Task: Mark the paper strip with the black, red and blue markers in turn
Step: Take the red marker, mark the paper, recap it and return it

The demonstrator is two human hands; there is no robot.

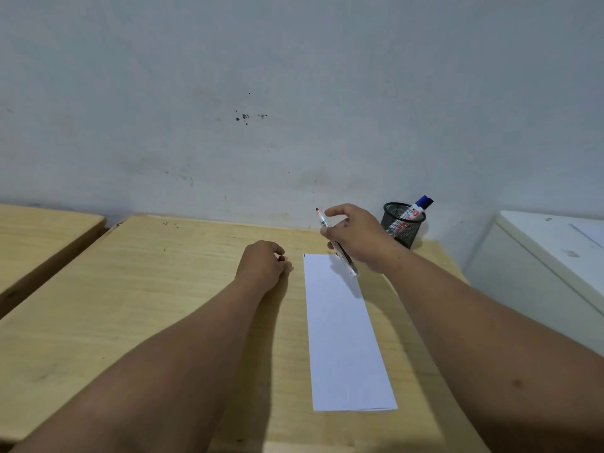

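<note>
The right hand [356, 237] has its grip on the uncapped red marker [336, 244] above the paper strip [343, 335]; the left hand [263, 264], resting on the desk [130, 289], pinches the red cap [281, 257]

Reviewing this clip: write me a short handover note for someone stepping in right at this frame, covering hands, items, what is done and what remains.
Right hand: holds the uncapped red marker above the far end of the paper strip, red tip pointing up and away from the paper.
Left hand: rests closed on the table left of the strip, pinching a small red piece, probably the marker's cap.
Blue marker: capped, standing in the mesh pen cup by the wall.
Black marker: not clearly visible.
Done: a small dark mark shows at the strip's far left corner; no red or blue visible.
Left: red mark, recap, then blue.
</note>
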